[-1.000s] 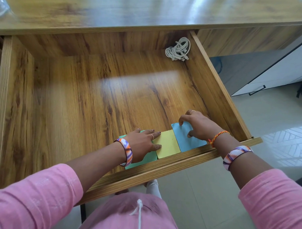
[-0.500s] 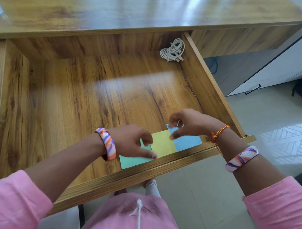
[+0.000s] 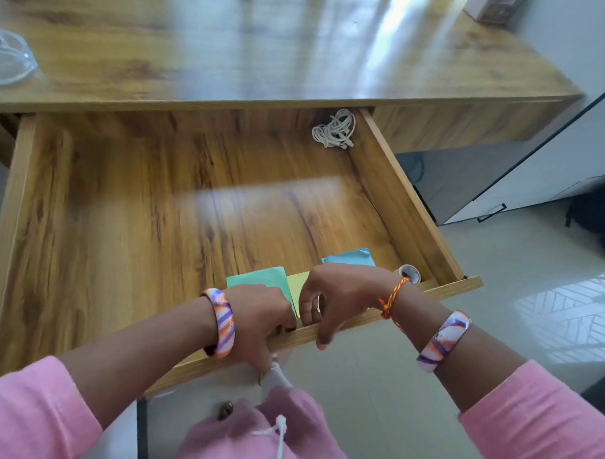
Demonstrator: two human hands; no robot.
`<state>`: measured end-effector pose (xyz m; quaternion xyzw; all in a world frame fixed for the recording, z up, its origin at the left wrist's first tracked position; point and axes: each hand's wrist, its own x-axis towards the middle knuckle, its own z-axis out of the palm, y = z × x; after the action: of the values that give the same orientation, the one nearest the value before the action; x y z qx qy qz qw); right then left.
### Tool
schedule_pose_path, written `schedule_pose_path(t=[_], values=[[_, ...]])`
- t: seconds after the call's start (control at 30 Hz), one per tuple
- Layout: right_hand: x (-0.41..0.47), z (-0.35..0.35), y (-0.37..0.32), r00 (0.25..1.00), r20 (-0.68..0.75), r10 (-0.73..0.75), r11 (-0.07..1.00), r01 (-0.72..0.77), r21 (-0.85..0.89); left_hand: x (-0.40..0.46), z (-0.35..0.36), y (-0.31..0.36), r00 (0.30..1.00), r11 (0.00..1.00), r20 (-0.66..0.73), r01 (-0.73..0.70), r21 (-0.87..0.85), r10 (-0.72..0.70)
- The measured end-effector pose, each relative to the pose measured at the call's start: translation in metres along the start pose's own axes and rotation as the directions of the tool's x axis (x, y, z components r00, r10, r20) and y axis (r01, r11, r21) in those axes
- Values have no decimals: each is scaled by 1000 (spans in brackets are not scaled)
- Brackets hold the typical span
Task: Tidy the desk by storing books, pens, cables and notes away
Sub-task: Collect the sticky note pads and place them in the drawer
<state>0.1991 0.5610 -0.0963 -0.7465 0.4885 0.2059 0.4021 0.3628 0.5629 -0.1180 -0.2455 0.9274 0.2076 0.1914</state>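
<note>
While gripping the drawer front (image 3: 324,336): both hands (image 3: 263,317).

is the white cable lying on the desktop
No, the coiled white cable lies inside the open drawer, in its far right corner.

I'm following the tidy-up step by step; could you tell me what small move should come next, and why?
Probably push the drawer shut. Both the left hand and right hand grip its front edge, and the green note, yellow note, blue note and white cable already lie inside.
</note>
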Motion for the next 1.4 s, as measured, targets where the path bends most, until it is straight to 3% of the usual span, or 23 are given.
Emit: schedule_pose_path(t=[0.23,0.57,0.73,0.8,0.93,1.03,1.13,1.27,1.4], values=[[32,-52,2,985,-174,-14,997,1,-73,15,-25,-44,965,976,-149,217,-3,-215],[101,-141,3,935,-354,-19,975,-61,-214,51,-75,-135,819,862,-300,506,-27,-490],[123,-168,17,825,-550,-130,942,-70,-327,59,-116,-178,714,735,-359,670,103,-600],[131,-180,24,779,-609,-149,924,-109,-366,67,-125,-195,676,697,-355,712,86,-646],[148,-203,32,802,-567,-188,903,-87,-421,76,-141,-217,682,695,-291,716,74,-671],[162,-210,37,786,-572,-234,876,-85,-475,78,-150,-228,683,711,-326,702,44,-653],[177,-208,43,709,-630,-316,843,-95,-530,81,-157,-232,660,716,-414,697,25,-627],[195,-212,46,493,-753,-437,824,-116,-554,86,-160,-237,587,686,-524,727,7,-617],[203,-222,42,355,-767,-534,766,-181,-617,95,-157,-248,510,685,-660,728,-11,-552]])
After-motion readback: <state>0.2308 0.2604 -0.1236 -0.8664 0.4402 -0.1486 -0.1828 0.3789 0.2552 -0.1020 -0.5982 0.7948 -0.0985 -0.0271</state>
